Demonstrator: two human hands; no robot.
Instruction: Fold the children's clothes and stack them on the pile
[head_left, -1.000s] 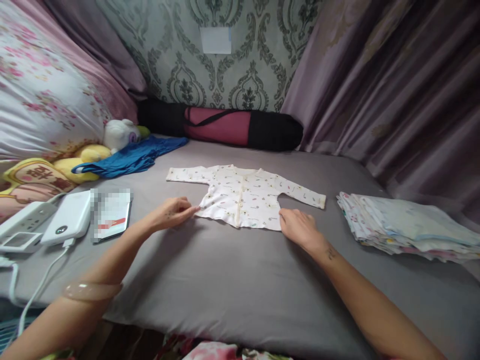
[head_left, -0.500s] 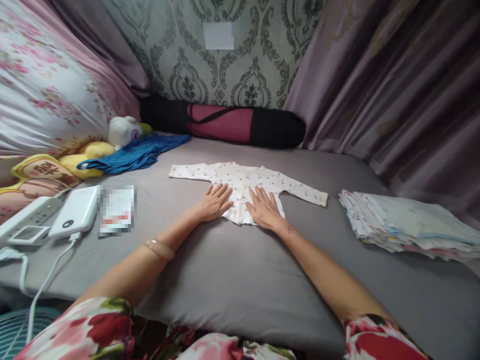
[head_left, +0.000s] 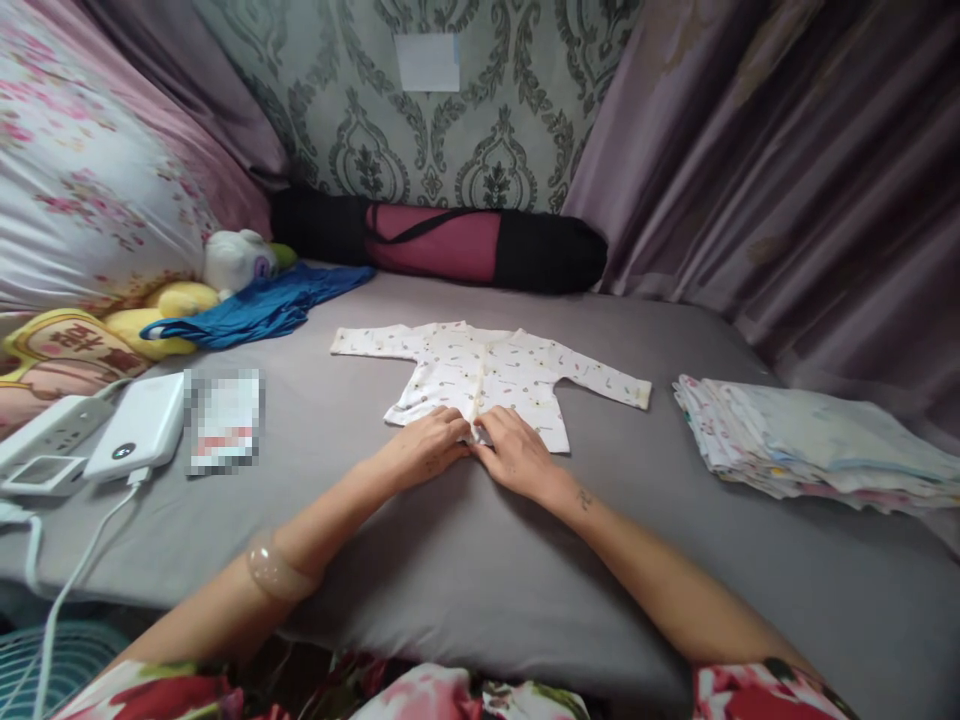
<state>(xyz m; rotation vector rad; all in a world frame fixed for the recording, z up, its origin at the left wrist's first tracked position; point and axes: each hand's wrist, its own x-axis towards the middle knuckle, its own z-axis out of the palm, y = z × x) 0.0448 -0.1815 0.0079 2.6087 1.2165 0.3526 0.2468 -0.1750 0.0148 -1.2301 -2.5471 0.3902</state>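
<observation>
A small white printed baby shirt (head_left: 487, 372) lies spread flat on the grey bed sheet (head_left: 465, 560), sleeves out to both sides. My left hand (head_left: 426, 446) and my right hand (head_left: 515, 452) meet at the middle of its near hem, fingers curled on the fabric by the front placket. Whether they pinch the hem or only press on it I cannot tell. A pale bangle sits on my left forearm.
A stack of folded baby clothes (head_left: 810, 440) lies at the right. To the left are a white power bank (head_left: 139, 428), a power strip, a blurred card, a blue garment (head_left: 255, 305) and soft toys. A rolled pink-and-black bag (head_left: 450, 240) lines the wall.
My hands went from the shirt's lower corners to its chest, palms flat, then slid back to the middle of the near hem, where the fingers now curl together.
</observation>
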